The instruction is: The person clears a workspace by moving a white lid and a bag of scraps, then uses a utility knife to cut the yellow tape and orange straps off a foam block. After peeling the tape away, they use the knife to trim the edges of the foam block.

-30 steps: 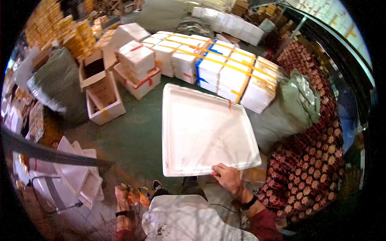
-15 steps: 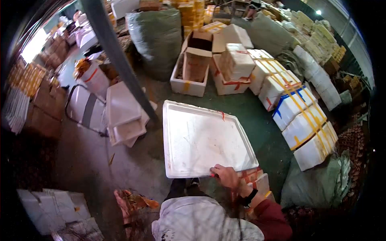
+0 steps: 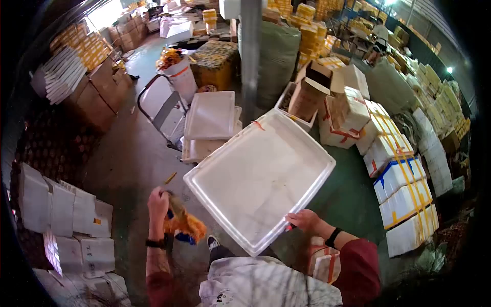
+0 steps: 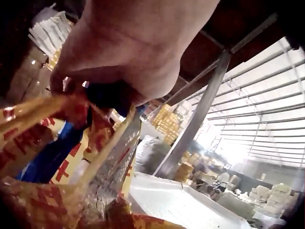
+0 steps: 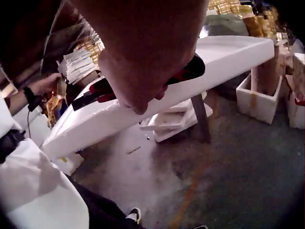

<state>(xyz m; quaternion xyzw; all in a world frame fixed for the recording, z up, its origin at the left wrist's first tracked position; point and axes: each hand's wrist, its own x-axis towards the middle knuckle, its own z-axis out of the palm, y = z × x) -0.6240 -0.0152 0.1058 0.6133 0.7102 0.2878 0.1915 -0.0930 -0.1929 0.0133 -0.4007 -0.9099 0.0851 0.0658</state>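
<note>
My right hand (image 3: 305, 221) grips the near right edge of a large white foam lid (image 3: 261, 179), tilted out in front of my body. In the same grip lies a red-and-black tool (image 5: 97, 93), seen along the lid's edge in the right wrist view; the fingers hide part of it. My left hand (image 3: 158, 205) holds a crumpled bunch of used packing tape (image 3: 186, 226), yellow-orange with red print and a blue strip (image 4: 52, 155). The tape hangs below the fingers, left of the lid.
Foam lids (image 3: 209, 115) lie stacked beyond the held lid, beside a folding hand cart (image 3: 166, 110) and a grey post (image 3: 250, 56). Taped foam boxes (image 3: 404, 174) line the right. More white boxes (image 3: 76, 210) stand at left. An open carton (image 3: 309, 92) sits in a foam box.
The head view has swung left, bringing the cart and stacked lids toward the middle. The held lid has turned. My left hand has risen with the tape beside the lid.
</note>
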